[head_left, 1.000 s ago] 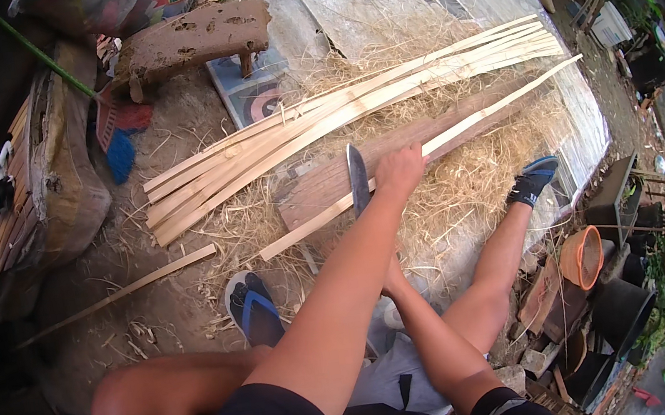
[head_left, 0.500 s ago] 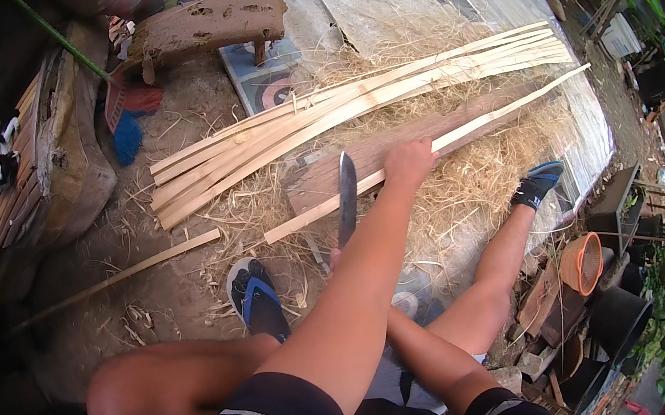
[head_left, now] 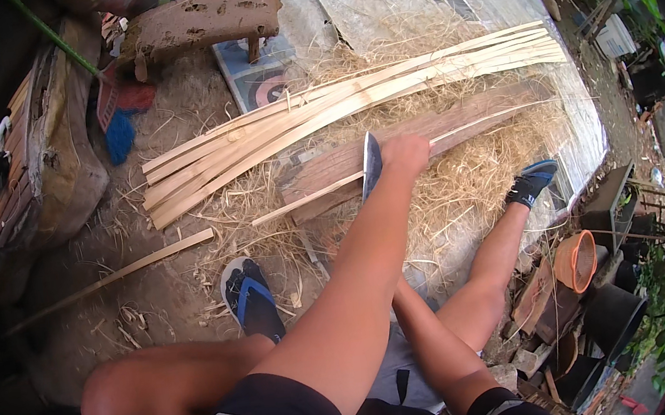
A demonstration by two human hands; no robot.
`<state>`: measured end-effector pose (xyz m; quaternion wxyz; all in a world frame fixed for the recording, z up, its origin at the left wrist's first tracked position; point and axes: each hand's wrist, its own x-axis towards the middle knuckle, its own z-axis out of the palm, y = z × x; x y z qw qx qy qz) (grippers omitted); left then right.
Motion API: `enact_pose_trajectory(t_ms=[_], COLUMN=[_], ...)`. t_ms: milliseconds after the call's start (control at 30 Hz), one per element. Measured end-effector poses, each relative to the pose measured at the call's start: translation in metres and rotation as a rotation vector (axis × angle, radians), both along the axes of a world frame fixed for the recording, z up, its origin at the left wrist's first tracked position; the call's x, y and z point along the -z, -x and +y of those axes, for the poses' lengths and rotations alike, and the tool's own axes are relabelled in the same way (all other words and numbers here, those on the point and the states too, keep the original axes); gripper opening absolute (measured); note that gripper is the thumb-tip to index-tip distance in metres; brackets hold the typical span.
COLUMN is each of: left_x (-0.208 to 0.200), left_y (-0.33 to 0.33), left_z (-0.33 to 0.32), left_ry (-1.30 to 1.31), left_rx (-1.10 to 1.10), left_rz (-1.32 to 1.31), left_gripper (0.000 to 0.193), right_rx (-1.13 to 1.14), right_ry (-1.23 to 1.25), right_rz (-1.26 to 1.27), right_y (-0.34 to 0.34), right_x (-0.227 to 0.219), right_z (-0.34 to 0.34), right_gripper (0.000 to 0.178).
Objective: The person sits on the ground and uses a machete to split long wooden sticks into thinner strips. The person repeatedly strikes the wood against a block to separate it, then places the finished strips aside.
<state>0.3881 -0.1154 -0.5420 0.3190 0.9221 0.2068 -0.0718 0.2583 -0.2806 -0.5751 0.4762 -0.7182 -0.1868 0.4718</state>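
Observation:
My left hand (head_left: 408,154) is closed around a long pale bamboo strip (head_left: 302,202), which lies slantwise over a dark wooden plank (head_left: 328,176). The strip appears narrow, seemingly turned on its edge. Just left of that hand, a large knife (head_left: 371,162) has its broad blade upright against the strip. My right forearm (head_left: 432,324) passes beneath the left one toward the knife; the right hand and the handle are hidden behind my left forearm. Beyond the plank, several flat bamboo strips (head_left: 256,138) lie fanned together.
Curly shavings (head_left: 471,177) cover much of the printed sheet (head_left: 579,104) on the ground. A low brown bench (head_left: 198,19) stands at the far left. Another strip (head_left: 146,259) lies near my sandalled foot (head_left: 250,298). An orange pot (head_left: 575,262) and dark containers sit at the right.
The strip under my left hand has turned from its flat face to a narrow edge. The knife has moved right and farther away, up against the strip and nearer my left hand.

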Motion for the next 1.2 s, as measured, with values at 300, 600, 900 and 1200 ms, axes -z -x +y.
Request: enact_pose_trajectory(t_ms=[300, 600, 900, 1200], left_x=[-0.001, 0.002, -0.003, 0.010], left_y=[-0.002, 0.003, -0.016, 0.003], left_z=[0.001, 0.004, 0.014, 0.023], left_ry=[0.037, 0.011, 0.106, 0.051], left_rx=[0.006, 0.033, 0.100, 0.075], left_rz=[0.041, 0.061, 0.032, -0.090], left_gripper=[0.039, 0.040, 0.044, 0.044], right_rx=[-0.047, -0.039, -0.256, 0.001], right_ry=[-0.069, -0.117, -0.195, -0.117], right_rz=[0.056, 0.056, -0.272, 0.157], right_y=[0.023, 0.064, 0.119, 0.022], right_x=[0.013, -0.004, 0.034, 0.013], right_z=[-0.010, 0.025, 0.035, 0.024], right_gripper=[0.039, 0.023, 0.020, 0.032])
